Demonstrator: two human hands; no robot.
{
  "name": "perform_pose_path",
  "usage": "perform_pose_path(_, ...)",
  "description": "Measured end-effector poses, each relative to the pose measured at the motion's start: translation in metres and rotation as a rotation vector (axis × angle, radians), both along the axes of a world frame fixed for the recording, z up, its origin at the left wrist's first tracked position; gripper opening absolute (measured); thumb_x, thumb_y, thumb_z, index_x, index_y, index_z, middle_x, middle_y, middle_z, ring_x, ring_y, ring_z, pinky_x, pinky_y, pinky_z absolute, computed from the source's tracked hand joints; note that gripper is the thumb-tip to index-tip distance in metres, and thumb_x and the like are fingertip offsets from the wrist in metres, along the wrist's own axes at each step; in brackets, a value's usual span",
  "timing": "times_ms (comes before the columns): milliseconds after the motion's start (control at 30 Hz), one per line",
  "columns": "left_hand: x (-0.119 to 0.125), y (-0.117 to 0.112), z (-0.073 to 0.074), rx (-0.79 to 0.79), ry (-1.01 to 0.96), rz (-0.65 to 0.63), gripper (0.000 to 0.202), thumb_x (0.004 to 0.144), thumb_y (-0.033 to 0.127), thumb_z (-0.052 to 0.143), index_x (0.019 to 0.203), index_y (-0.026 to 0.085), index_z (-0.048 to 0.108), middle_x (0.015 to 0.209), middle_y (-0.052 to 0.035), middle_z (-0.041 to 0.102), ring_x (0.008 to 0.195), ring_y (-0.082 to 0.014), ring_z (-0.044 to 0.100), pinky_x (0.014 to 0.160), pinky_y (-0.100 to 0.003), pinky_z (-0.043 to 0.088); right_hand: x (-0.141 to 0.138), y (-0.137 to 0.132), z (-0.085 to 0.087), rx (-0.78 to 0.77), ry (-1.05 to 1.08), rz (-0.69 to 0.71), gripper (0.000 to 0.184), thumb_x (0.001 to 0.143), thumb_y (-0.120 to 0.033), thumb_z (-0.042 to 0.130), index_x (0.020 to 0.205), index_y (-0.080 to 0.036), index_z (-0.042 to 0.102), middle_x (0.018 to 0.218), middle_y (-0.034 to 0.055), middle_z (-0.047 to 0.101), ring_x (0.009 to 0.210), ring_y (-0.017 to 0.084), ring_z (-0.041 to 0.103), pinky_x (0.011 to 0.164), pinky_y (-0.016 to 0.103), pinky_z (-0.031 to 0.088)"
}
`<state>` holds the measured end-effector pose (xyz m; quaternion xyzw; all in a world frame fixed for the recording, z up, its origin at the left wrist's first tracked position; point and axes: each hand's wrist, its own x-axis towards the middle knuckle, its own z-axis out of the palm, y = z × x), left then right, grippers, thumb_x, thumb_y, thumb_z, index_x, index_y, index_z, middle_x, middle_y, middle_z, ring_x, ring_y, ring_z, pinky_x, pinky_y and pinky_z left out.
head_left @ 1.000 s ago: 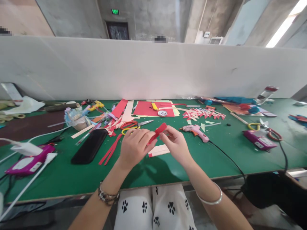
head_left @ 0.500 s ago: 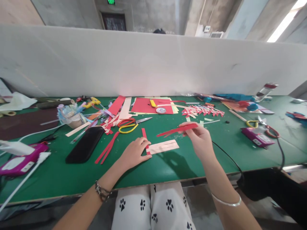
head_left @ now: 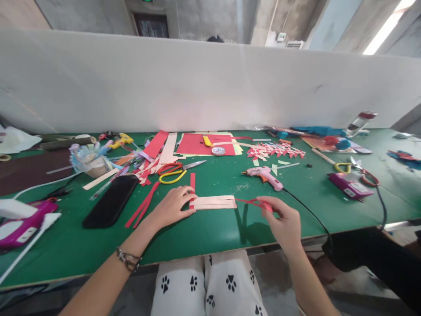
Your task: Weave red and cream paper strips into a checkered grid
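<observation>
Flat red strip pressed by left hand, thumb spread; raised red strips pinched by right hand; right-side box label illegible.

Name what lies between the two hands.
In the head view, slit pale paper lies between the left hand and the right hand; thin red strips from the right hand's pinch extend toward the paper.

I'm on 1 head-worn cam, looking fwd & down over paw-print trousers. L hand & R hand sit close, lower ctr; green worktable spans full width, white partition behind, concrete wall far off up top.
</observation>
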<state>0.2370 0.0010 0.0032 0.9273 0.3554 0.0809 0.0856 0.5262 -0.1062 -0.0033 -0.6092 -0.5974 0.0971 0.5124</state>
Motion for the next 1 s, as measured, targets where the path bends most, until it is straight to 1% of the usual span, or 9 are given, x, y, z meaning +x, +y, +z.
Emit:
perform_pose_path(67, 0.000, 0.000, 0.002, 0.021, -0.008, 0.004, 0.030, 0.080, 0.034, 0.054, 0.107, 0.021, 0.058, 0.113, -0.0081, 0.052, 0.103, -0.0246, 0.049, 0.089, -0.039, 0.038, 0.000, -0.002, -0.010, -0.015, -0.090, 0.017, 0.021, 0.078, -0.018, 0.047, 0.086, -0.020, 0.066, 0.077, 0.0032, 0.068, 0.055, 0.012, 0.057, 0.052, 0.023, 0.047)
perform_pose_path(167, 0.007, 0.000, 0.004, 0.008, -0.016, -0.027, 0.033, 0.078, 0.036, 0.057, 0.108, 0.022, 0.057, 0.107, -0.0067, 0.053, 0.098, -0.0230, 0.050, 0.085, -0.036, 0.040, -0.003, -0.002, -0.019, -0.015, -0.175, 0.037, 0.022, 0.081, -0.019, 0.045, 0.088, -0.021, 0.065, 0.076, 0.0040, 0.068, 0.058, 0.014, 0.060, 0.054, 0.024, 0.048)
perform_pose_path(267, 0.017, 0.001, 0.004, -0.004, 0.000, -0.058, 0.026, 0.079, 0.037, 0.058, 0.099, 0.021, 0.060, 0.098, -0.0049, 0.054, 0.090, -0.0207, 0.052, 0.078, -0.032, 0.040, -0.006, -0.001, -0.021, 0.065, -0.176, -0.050, 0.021, 0.082, -0.019, 0.045, 0.089, -0.022, 0.065, 0.079, 0.0051, 0.070, 0.068, 0.017, 0.065, 0.059, 0.026, 0.051)
perform_pose_path(333, 0.023, 0.003, 0.003, -0.004, 0.014, -0.069, 0.024, 0.081, 0.037, 0.056, 0.098, 0.021, 0.061, 0.094, -0.0042, 0.055, 0.086, -0.0193, 0.053, 0.075, -0.030, 0.040, -0.008, 0.000, -0.019, 0.121, -0.177, -0.103, 0.022, 0.082, -0.018, 0.044, 0.091, -0.022, 0.064, 0.084, 0.0055, 0.071, 0.075, 0.018, 0.066, 0.064, 0.027, 0.052)
perform_pose_path(400, 0.027, 0.006, 0.001, -0.004, 0.039, -0.083, 0.025, 0.083, 0.037, 0.053, 0.099, 0.020, 0.060, 0.094, -0.0041, 0.056, 0.084, -0.0186, 0.055, 0.074, -0.029, 0.040, -0.008, 0.001, -0.019, 0.136, -0.233, -0.099, 0.023, 0.083, -0.017, 0.043, 0.092, -0.021, 0.064, 0.087, 0.0058, 0.071, 0.079, 0.018, 0.067, 0.068, 0.028, 0.052)
perform_pose_path(533, 0.029, 0.008, -0.002, 0.025, 0.082, -0.096, 0.027, 0.086, 0.039, 0.049, 0.102, 0.020, 0.059, 0.096, -0.0044, 0.057, 0.083, -0.0178, 0.056, 0.072, -0.027, 0.039, -0.006, 0.000, -0.028, 0.018, -0.415, -0.005, 0.026, 0.083, -0.017, 0.042, 0.096, -0.020, 0.064, 0.091, 0.0067, 0.070, 0.081, 0.019, 0.066, 0.072, 0.030, 0.052)
perform_pose_path(667, 0.029, 0.008, -0.002, 0.071, 0.095, -0.112, 0.028, 0.088, 0.040, 0.045, 0.102, 0.021, 0.059, 0.095, -0.0037, 0.058, 0.081, -0.0170, 0.057, 0.069, -0.027, 0.038, -0.001, -0.006, -0.037, -0.135, -0.474, 0.055, 0.027, 0.083, -0.017, 0.042, 0.100, -0.020, 0.062, 0.094, 0.0070, 0.069, 0.084, 0.020, 0.065, 0.073, 0.032, 0.051)
perform_pose_path(867, 0.027, 0.010, -0.004, 0.102, 0.070, -0.142, 0.033, 0.086, 0.047, 0.044, 0.098, 0.021, 0.061, 0.093, -0.0036, 0.059, 0.082, -0.0176, 0.057, 0.070, -0.028, 0.037, -0.002, -0.009, -0.028, -0.223, -0.504, 0.193, 0.028, 0.081, -0.014, 0.042, 0.103, -0.020, 0.059, 0.101, 0.0075, 0.066, 0.095, 0.021, 0.060, 0.081, 0.037, 0.047)
perform_pose_path(1000, 0.026, 0.012, -0.010, 0.073, 0.015, -0.111, 0.035, 0.084, 0.049, 0.047, 0.102, 0.021, 0.060, 0.095, -0.0039, 0.059, 0.083, -0.0177, 0.057, 0.072, -0.028, 0.038, -0.007, -0.007, -0.022, -0.274, -0.499, 0.264, 0.030, 0.079, -0.012, 0.043, 0.104, -0.020, 0.057, 0.105, 0.0070, 0.064, 0.101, 0.022, 0.055, 0.085, 0.039, 0.045)
